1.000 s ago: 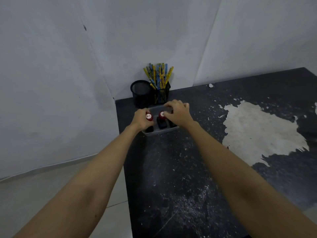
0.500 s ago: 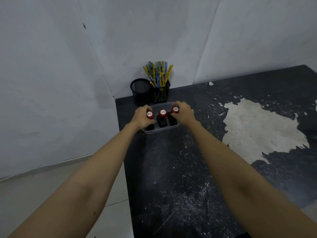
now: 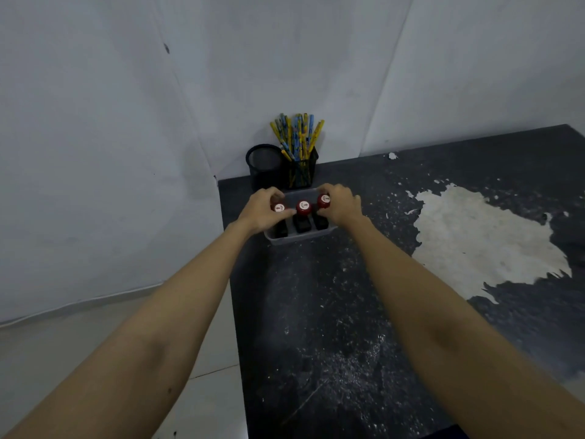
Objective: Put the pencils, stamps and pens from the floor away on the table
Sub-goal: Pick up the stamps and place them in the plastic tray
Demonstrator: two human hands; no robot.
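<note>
Head: stamps between both hands' grip

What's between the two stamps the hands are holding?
Head view: a third stamp stands between left stamp and right stamp, in the tray.

Black wire-mesh metal pen cups, translucent plastic tray, glossy red stamp caps, worn, flaking matt black tabletop
</note>
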